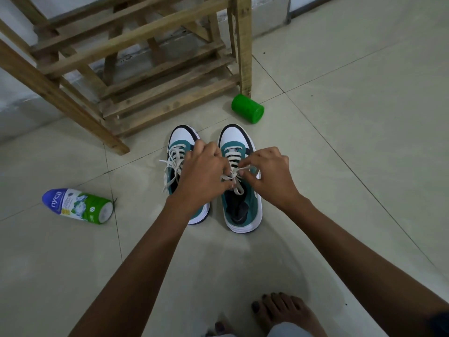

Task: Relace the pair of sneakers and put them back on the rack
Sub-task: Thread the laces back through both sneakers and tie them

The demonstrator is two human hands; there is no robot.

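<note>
Green can (247,108) and powder bottle (77,206) flank sneakers (241,190) below rack (136,69).

The one camera sits on my head, looking forward and steeply down at the tiled floor (340,117). My forearms reach in from the bottom edge; the wooden rack (136,69) fills the top left.

Your pale tiled floor (340,117) carries: sneaker pair (239,190) centre, wooden rack (145,69) far left, green cup (247,108) on its side far right, powder bottle (77,206) lying left.
</note>
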